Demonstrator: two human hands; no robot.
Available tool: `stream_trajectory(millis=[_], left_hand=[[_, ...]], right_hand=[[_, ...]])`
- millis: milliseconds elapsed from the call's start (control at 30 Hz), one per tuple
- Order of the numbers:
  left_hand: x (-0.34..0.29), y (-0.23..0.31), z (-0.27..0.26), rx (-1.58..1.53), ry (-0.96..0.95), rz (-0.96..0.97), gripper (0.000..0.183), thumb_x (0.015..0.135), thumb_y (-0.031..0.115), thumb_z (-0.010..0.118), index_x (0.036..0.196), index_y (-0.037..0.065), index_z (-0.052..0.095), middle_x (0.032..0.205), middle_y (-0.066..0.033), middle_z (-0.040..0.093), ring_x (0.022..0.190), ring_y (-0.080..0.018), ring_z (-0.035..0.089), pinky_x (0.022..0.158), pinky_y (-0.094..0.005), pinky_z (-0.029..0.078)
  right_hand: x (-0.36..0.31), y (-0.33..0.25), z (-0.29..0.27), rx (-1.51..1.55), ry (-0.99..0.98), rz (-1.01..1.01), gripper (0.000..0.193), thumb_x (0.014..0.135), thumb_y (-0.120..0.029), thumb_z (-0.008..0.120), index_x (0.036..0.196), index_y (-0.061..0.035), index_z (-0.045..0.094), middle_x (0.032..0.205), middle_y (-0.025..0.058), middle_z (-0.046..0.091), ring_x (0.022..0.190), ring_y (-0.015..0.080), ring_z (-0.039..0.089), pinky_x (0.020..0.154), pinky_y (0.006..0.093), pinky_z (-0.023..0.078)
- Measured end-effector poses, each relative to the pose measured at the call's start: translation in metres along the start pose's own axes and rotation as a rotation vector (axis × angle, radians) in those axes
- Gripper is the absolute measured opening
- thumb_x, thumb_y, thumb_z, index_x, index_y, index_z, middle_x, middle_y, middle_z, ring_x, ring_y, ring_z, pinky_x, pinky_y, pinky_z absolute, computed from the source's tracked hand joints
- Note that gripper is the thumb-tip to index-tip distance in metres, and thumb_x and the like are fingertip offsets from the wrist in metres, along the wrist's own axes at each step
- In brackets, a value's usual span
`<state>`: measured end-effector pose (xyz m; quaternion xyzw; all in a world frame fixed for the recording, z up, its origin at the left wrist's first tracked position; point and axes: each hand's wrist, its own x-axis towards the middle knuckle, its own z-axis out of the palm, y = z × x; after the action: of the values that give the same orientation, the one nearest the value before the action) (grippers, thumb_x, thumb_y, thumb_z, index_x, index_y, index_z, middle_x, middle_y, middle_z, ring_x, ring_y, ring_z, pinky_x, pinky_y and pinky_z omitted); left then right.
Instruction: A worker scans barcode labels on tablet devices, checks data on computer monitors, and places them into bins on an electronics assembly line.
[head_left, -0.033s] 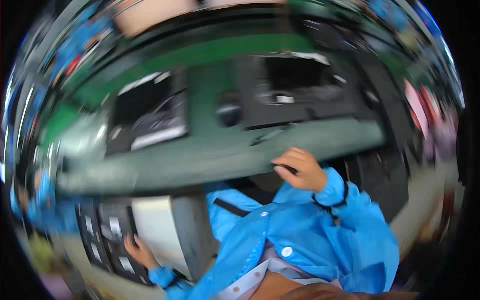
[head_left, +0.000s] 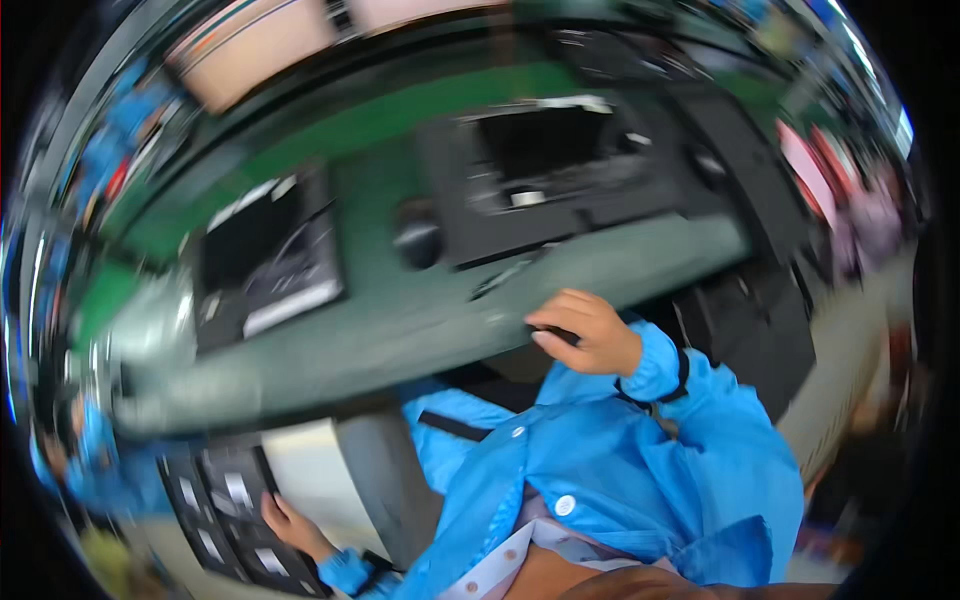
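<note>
My right hand (head_left: 590, 336) is raised over the near edge of the green-topped table, its fingers curled around a small black object (head_left: 562, 334) whose kind I cannot make out. Low on the left, my left hand (head_left: 292, 524) reaches down with fingers extended, beside a black tray (head_left: 218, 505) with white labels and a pale flat panel (head_left: 318, 480). Whether its fingertips touch the tray is blurred. A black foam frame (head_left: 610, 195) around a dark screen-like panel (head_left: 545, 142) lies on the table, with a thin dark tool (head_left: 510, 276) in front of it.
A second dark panel in a black frame (head_left: 265, 250) lies left on the table, clear plastic (head_left: 150, 325) beyond it. Between the frames sits a round dark object (head_left: 418, 240). Black boxes (head_left: 750, 325) stand at right. Another person's blue sleeve (head_left: 95, 435) shows far left.
The view has turned a little, so the table and its contents sit further left. My right hand keeps its curled grip; the left fingers look closer together beside the tray.
</note>
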<state>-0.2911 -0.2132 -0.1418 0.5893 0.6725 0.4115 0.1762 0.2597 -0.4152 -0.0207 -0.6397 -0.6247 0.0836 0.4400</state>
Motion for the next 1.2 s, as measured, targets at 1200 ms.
stream_trajectory(millis=[1200], left_hand=[[-0.121, 0.332, 0.214, -0.569, -0.944, 0.895, 0.009, 0.096, 0.001, 0.060, 0.097, -0.003, 0.067, 0.075, -0.0033, 0.057, 0.062, -0.0081, 0.048, 0.055, -0.0229, 0.036]], right_hand=[[-0.276, -0.042, -0.072, 1.050, 1.378, 1.262, 0.043, 0.097, -0.044, 0.062, 0.104, -0.0013, 0.061, 0.099, 0.0129, 0.067, 0.086, 0.0226, 0.069, 0.072, 0.0341, 0.056]])
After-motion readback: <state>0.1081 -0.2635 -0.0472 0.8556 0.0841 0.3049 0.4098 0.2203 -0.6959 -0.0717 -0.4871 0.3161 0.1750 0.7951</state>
